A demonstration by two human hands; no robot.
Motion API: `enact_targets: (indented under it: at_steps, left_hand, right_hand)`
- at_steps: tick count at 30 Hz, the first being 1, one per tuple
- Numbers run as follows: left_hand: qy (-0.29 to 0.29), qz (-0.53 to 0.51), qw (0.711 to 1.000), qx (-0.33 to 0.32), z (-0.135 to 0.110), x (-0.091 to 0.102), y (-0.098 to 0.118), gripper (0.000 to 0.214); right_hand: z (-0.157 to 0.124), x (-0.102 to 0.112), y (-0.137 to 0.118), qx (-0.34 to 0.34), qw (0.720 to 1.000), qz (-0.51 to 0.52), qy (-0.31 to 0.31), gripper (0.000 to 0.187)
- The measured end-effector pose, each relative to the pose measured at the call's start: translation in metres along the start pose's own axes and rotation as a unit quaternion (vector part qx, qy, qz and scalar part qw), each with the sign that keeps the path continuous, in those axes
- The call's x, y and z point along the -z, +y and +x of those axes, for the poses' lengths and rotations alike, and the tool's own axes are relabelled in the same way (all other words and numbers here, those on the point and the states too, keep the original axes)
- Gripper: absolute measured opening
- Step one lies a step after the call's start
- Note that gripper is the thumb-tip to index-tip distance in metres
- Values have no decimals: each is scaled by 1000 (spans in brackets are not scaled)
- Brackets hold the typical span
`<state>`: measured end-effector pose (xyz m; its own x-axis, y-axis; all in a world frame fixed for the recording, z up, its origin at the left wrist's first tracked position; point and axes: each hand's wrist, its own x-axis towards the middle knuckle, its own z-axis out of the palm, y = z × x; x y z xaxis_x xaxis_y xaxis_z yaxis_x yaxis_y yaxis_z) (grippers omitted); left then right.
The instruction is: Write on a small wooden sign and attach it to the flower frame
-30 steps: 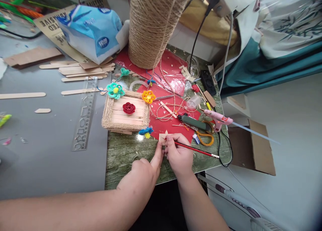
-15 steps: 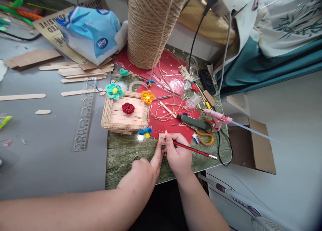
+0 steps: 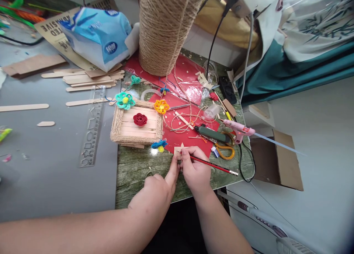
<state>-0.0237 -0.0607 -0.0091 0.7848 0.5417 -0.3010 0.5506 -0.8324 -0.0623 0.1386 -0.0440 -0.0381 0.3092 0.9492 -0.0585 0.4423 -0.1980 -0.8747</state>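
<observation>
My right hand (image 3: 197,172) is closed around a red and black pencil (image 3: 219,166), its metal-capped end pointing right. The pencil's tip meets a small pale piece (image 3: 177,150) that looks like card or thin wood, at the edge of the red sheet. My left hand (image 3: 160,184) holds this piece down with an outstretched index finger, the other fingers curled under. A small pale point sticks up just behind the piece. Beyond my hands lies a wooden-slat frame (image 3: 128,130) edged with twine, bearing a red rose (image 3: 140,119) and pipe-cleaner flowers (image 3: 162,107) at its corners.
A pink glue gun (image 3: 239,130), orange-handled scissors (image 3: 225,152) and a green-handled tool (image 3: 212,133) lie to the right. A large twine spool (image 3: 166,32) stands at the back. A clear ruler (image 3: 91,132) and craft sticks (image 3: 85,79) rest on the grey mat (image 3: 61,187).
The view has shifted very slightly. Both hands, the pencil and the small pale piece stay practically where they were.
</observation>
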Motion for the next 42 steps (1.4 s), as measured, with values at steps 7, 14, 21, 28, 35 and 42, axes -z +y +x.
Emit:
enact_targets:
  at_steps: [7,14,21,28,35,42]
  left_hand:
    - [6,-6,1000,-1,0,1,-1,76]
    - [-5,6,1000,-2,0,3,-1,74]
    - [-20,16,1000,-13,0,3,-2,76]
    - [4,18,1000,7,-1,0,1,76]
    - [5,12,1000,9,-1,-1,2,76]
    - [3,-2,1000,5,1,0,1,75]
  right_hand:
    - [0,1,1,-6,1000,17,-5,22]
    - [0,0,0,-14,999,33,-8,24]
    - [-1,1,0,-12,999,34,-9,21]
    - [-1,0,-1,-17,999,27,-8,23]
    - [0,3,2,-11,999,30,-22,23]
    - [-1,2,1,-12,999,25,-18,22]
